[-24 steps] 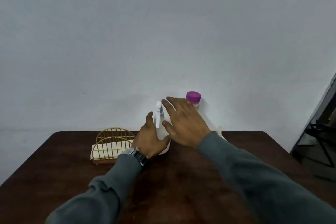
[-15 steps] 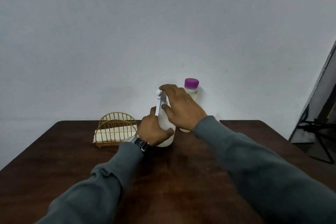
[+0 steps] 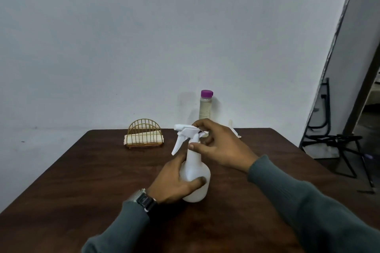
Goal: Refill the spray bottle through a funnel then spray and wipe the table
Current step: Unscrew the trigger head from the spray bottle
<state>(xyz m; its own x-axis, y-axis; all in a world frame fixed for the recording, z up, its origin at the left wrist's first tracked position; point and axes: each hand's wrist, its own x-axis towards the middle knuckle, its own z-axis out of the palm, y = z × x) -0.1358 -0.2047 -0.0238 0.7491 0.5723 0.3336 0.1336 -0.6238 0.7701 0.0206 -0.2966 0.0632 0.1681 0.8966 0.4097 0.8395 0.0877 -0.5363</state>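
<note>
The white spray bottle (image 3: pixel 195 172) stands upright on the brown table (image 3: pixel 82 180), its body gripped by the left hand (image 3: pixel 174 180), the right hand (image 3: pixel 222 145) grasping its trigger head.

1. A plain, matte, pale grey-blue wall (image 3: pixel 144 37) fills the far side, with a few small dark specks on it.
2. Low on its left part runs a faint level line, about even with the table's far edge.
3. A dark brown wooden table (image 3: pixel 72 187) stands before that wall; its top has a dull sheen.
4. At the right a dark strip (image 3: pixel 337 43) slants up where the wall ends, with another pale face beyond it.
5. Thin black metal frames (image 3: pixel 333 141) stand on the dark grey floor (image 3: pixel 353 166) there.
6. The light is dim and even, and the shadows are soft.
</note>
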